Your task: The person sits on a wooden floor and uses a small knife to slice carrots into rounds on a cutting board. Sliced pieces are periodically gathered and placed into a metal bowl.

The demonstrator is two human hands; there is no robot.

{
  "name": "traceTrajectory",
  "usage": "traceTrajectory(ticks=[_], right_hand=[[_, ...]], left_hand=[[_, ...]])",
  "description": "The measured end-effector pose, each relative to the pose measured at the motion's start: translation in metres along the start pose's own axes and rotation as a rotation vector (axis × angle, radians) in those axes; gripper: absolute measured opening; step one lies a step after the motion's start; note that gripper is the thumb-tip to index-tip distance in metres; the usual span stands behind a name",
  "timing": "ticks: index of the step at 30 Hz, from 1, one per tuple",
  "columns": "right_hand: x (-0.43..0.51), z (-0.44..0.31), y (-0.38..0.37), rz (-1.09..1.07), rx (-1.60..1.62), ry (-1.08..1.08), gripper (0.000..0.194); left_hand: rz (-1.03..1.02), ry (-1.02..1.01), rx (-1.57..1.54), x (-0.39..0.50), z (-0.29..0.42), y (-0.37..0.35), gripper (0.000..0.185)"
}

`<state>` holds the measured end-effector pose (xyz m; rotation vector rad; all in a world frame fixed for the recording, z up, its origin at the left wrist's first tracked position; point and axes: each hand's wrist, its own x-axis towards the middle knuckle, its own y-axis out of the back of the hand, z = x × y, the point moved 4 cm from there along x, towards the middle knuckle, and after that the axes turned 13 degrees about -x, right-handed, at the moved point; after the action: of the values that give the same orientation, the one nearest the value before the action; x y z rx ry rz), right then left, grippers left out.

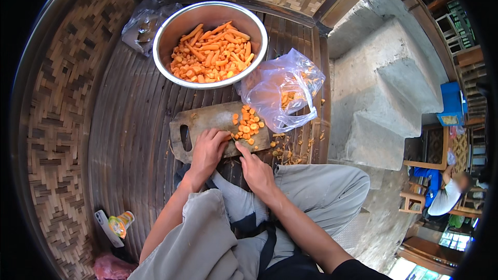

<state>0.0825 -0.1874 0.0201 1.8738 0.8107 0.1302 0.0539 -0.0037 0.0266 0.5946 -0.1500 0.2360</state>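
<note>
A worn wooden cutting board (206,118) with a handle slot lies before me on the bamboo slats. My left hand (209,148) rests on it, fingertips on a piece of carrot at the blade. My right hand (255,169) grips a knife (234,139), its handle mostly hidden by the fingers. Sliced carrot rounds (247,124) are heaped at the board's right part, just beyond the knife. Behind the board stands a large metal bowl (156,56) holding many peeled carrots (212,52), some whole, others in short pieces. A clear plastic bag (272,97) with carrot peelings sits to the right.
Peel scraps (290,155) litter the slats. Another plastic bag (136,27) lies left of the bowl. A phone (108,227), a drink cup (123,221) and a pink bag (113,267) are at lower left. Concrete steps (373,124) adjoin the platform; another person (445,198) sits far right.
</note>
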Motion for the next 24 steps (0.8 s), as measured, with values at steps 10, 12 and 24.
traceTrajectory(ticks=[10,12,24], right_hand=[[0.006,0.007,0.01,0.034,0.08,-0.065,0.049],[0.006,0.006,0.013,0.023,0.108,-0.069,0.048],[-0.002,-0.003,0.009,0.018,0.394,0.001,0.045]], left_hand=[[-0.005,0.04,0.039,-0.004,0.004,0.0,0.053],[0.001,0.057,0.041,-0.005,0.007,0.001,0.057],[0.01,0.057,0.005,-0.008,0.005,0.0,0.062]])
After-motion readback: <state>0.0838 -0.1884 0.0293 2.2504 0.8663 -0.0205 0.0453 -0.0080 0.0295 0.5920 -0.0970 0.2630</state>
